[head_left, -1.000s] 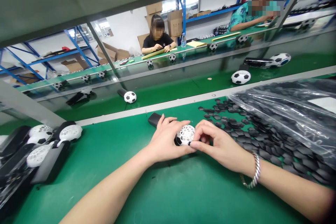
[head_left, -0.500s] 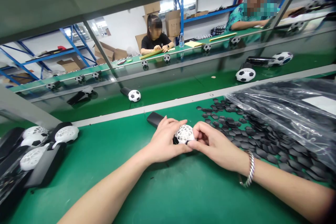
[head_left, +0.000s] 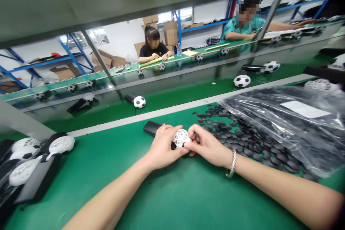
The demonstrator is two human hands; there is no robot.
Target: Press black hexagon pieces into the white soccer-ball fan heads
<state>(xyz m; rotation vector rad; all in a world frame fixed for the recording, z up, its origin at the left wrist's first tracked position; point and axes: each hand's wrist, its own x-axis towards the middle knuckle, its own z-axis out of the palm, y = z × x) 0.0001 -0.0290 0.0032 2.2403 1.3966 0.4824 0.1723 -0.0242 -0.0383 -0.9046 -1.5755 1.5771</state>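
My left hand (head_left: 162,147) is wrapped round a small fan with a white lattice ball head (head_left: 180,137) and a black handle (head_left: 151,128) that sticks out to the left on the green bench. My right hand (head_left: 207,146) pinches at the right side of the ball head, fingers pressed together on a small piece I cannot make out. Loose black hexagon pieces (head_left: 237,129) lie scattered just right of my hands.
A clear bag of black pieces (head_left: 285,122) fills the right side. Unfinished white-headed fans (head_left: 32,158) are stacked at the left edge. Finished football-patterned fans (head_left: 139,101) ride the conveyor behind. Two other people sit across at the far bench (head_left: 153,48).
My view has shifted left and back a little, so hands and fan appear slightly further left. Both hands keep their hold on the ball head; the conveyor fans have drifted right.
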